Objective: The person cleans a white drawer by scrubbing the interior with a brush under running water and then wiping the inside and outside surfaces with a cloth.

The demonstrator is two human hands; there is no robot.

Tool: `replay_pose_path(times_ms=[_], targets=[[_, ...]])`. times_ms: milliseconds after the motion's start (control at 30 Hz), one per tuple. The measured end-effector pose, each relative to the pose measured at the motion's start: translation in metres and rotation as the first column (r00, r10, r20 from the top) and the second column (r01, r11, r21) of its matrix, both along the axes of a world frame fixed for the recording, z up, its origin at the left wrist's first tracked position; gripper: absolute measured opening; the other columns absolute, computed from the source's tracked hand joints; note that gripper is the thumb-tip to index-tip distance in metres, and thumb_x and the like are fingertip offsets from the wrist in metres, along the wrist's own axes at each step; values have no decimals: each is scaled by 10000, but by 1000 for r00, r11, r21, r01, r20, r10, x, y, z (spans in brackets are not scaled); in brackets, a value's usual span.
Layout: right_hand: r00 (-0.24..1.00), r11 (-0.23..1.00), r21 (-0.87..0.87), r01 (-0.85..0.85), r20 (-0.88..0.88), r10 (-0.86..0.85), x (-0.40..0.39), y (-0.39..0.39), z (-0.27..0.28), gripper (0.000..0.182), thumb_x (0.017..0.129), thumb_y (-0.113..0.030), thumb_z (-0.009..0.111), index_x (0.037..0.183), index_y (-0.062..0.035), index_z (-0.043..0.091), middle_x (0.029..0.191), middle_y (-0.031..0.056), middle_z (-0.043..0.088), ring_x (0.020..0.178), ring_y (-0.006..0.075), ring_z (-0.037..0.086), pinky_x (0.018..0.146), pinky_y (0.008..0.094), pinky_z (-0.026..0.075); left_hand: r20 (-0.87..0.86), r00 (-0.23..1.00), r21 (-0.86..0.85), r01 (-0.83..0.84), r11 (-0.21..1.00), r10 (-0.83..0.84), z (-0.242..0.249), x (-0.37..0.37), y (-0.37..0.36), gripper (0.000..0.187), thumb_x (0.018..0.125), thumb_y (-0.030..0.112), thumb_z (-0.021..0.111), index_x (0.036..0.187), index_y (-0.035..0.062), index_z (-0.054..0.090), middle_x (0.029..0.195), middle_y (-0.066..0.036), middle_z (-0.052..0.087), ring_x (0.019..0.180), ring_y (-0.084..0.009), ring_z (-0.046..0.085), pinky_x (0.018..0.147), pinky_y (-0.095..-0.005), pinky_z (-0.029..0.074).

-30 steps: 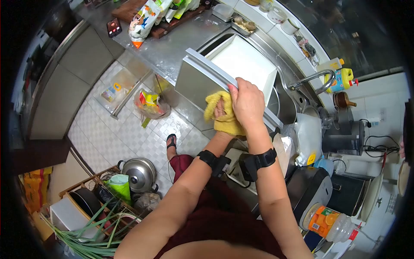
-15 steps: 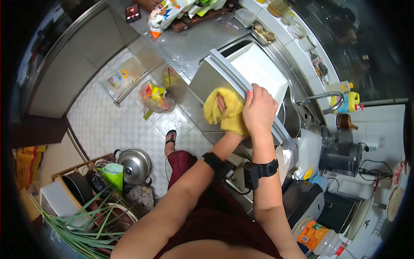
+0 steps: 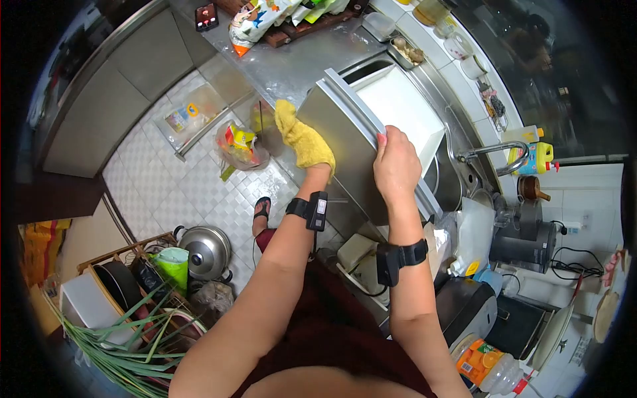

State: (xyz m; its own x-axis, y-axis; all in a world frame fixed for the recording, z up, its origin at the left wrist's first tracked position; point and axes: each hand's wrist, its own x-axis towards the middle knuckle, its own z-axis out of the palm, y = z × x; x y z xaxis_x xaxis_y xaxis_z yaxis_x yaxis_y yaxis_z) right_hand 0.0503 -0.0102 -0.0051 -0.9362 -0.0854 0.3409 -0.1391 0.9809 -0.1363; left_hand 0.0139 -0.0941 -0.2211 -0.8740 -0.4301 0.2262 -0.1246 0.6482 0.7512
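A white drawer with a grey metal front (image 3: 345, 142) rests tilted over the steel sink (image 3: 450, 169). My right hand (image 3: 398, 162) grips the metal rail along the drawer's upper edge, its thumb on the near side. A yellow cloth (image 3: 302, 138) covers my left hand (image 3: 317, 166) at the left side of the metal front. The fingers of that hand are hidden under the cloth. Black bands are strapped on both forearms.
A faucet (image 3: 494, 151) and a yellow bottle (image 3: 541, 158) stand right of the sink. Food bags (image 3: 262, 23) and a phone (image 3: 206, 17) lie on the counter (image 3: 279, 69). A plastic bag (image 3: 242, 147) and a lidded pot (image 3: 206, 252) are at floor level.
My left hand has moved left and a little up with the yellow cloth, from the middle of the metal front to its left side. My right hand keeps its grip on the rail.
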Motion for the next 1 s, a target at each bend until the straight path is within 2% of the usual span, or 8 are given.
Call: replay_pose_path(times_ms=[300, 500, 667, 700, 767, 833, 933, 1000], targets=[[999, 998, 47, 33, 14, -33, -1, -1, -3, 237, 903, -261, 496, 1014, -63, 565, 895, 128, 612, 836, 315, 585, 718, 432, 465, -274, 900, 211, 401, 891, -340, -51, 148, 145, 469, 941, 223, 377, 1372, 51, 315, 1389, -129, 348, 1298, -282, 309, 1102, -442, 207], [1000, 999, 36, 16, -9, -16, 4, 7, -3, 241, 903, -270, 498, 1015, -70, 570, 907, 120, 615, 847, 312, 586, 727, 429, 465, 34, 736, 35, 675, 737, -676, -24, 198, 148, 520, 914, 286, 418, 1377, 70, 320, 1396, -125, 345, 1296, -278, 315, 1078, -435, 224], [1000, 999, 28, 16, 20, -17, 7, 8, -1, 270, 927, -289, 457, 1048, -75, 569, 952, 123, 623, 884, 319, 589, 746, 433, 466, 234, 741, -94, 661, 744, -629, 17, 146, 128, 566, 891, 338, 451, 1381, 85, 324, 1402, -122, 343, 1294, -275, 321, 1058, -429, 238], [999, 999, 23, 23, 41, -24, 8, 7, 0, 287, 940, -299, 435, 1063, -75, 567, 974, 127, 626, 904, 324, 590, 755, 436, 466, 40, 788, 215, 594, 775, -615, 15, 127, 130, 594, 873, 377, 462, 1376, 88, 336, 1395, -131, 351, 1292, -283, 321, 1057, -433, 228], [998, 999, 28, 30, 62, -31, 9, 7, 1, 285, 938, -296, 439, 1063, -76, 568, 979, 126, 626, 909, 322, 589, 756, 436, 466, -398, 842, 724, 533, 439, -365, 9, 90, 134, 653, 837, 456, 483, 1367, 93, 360, 1383, -150, 368, 1290, -299, 322, 1057, -440, 210], [998, 999, 27, 29, 63, -30, 7, 8, 3, 284, 936, -296, 442, 1063, -77, 569, 983, 126, 626, 910, 321, 588, 755, 435, 466, -224, 874, 314, 485, 816, -432, 45, 69, 103, 667, 826, 475, 486, 1358, 88, 374, 1371, -165, 382, 1283, -317, 325, 1064, -457, 196], [998, 1000, 10, 28, 63, -29, 7, 9, 0, 284, 933, -298, 446, 1061, -79, 572, 983, 127, 626, 904, 323, 587, 753, 435, 467, 1, 870, -22, 494, 869, -494, 78, 56, 61, 654, 833, 458, 483, 1349, 70, 384, 1361, -188, 390, 1280, -331, 325, 1074, -472, 181], [997, 999, 1, 34, 73, -34, 7, 9, 1, 280, 930, -296, 451, 1055, -78, 575, 977, 128, 627, 895, 325, 587, 751, 437, 467, 5, 935, -33, 355, 934, -355, 23, 42, 56, 577, 868, 385, 460, 1327, 42, 401, 1363, -181, 391, 1271, -347, 327, 1085, -481, 168]])
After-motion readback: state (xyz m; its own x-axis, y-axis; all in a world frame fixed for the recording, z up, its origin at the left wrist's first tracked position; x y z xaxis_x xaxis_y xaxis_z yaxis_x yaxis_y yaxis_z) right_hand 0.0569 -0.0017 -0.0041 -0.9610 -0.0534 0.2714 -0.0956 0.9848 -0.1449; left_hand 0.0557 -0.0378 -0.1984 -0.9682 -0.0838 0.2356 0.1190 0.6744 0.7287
